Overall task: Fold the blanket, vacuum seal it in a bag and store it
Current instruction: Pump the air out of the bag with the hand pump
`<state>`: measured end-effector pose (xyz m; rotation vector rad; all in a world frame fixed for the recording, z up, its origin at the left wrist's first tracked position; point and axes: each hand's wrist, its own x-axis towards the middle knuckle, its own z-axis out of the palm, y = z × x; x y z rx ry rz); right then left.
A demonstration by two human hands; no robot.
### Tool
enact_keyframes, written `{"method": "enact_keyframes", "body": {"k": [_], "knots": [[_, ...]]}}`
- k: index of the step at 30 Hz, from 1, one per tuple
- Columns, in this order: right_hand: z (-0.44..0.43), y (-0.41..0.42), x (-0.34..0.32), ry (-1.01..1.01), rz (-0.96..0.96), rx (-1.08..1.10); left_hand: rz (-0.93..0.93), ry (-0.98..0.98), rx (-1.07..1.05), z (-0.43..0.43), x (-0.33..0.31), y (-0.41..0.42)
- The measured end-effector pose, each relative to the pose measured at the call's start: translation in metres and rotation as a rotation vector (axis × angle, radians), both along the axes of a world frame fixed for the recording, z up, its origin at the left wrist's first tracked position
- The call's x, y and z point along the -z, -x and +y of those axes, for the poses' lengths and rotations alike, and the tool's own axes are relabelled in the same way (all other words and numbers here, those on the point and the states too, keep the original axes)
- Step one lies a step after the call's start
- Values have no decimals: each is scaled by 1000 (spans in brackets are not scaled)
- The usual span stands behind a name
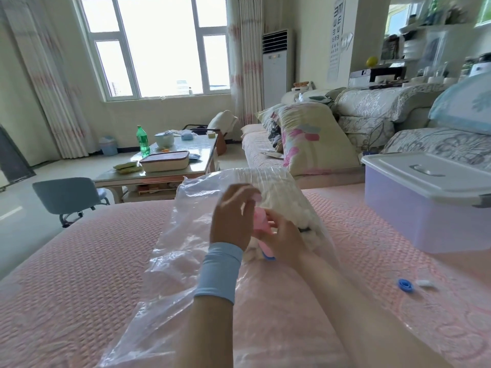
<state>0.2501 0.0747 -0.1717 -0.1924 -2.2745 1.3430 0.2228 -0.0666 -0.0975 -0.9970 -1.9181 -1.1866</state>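
Observation:
A folded white blanket (pixel 285 197) lies inside a clear plastic vacuum bag (pixel 170 261) on the pink bedspread in front of me. Over the bag's middle, both hands meet on a small pink pump (pixel 261 224) with a blue end. My left hand (pixel 233 216), with a light blue wristband, grips the pump's upper part from the left. My right hand (pixel 285 239) holds its lower part against the bag. A blue valve cap (pixel 406 285) and a small white piece (pixel 425 283) lie loose on the bedspread to the right.
A lidded translucent storage box (pixel 425 197) stands on the bed at the right. Beyond are a sofa with a floral pillow (pixel 313 139), a coffee table (pixel 164 166) with a bottle and boxes, and a grey chair (pixel 66 195) at the left.

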Motion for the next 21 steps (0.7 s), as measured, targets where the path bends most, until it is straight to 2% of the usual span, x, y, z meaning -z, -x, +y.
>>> {"method": "enact_keyframes", "body": {"k": [3, 5, 8, 10, 13, 17, 19, 21], "knots": [[3, -2, -1, 18, 4, -5, -155, 115, 71, -1, 5, 2], [3, -5, -2, 13, 14, -11, -68, 35, 34, -7, -16, -5], [-1, -7, -2, 3, 2, -20, 142, -224, -67, -19, -53, -19], [-3, -7, -1, -17, -11, -21, 195, -337, -133, -18, -57, -21], [-3, -6, 1, -8, -13, -14, 138, -208, -126, -6, -25, -12], [0, -5, 2, 21, -10, -3, -163, 143, 55, 1, 9, -5], [1, -6, 1, 1, -12, 0, -150, 128, 48, -2, -2, -7], [1, -8, 0, -13, -19, -3, -8, -6, 17, -9, -27, -14]]}}
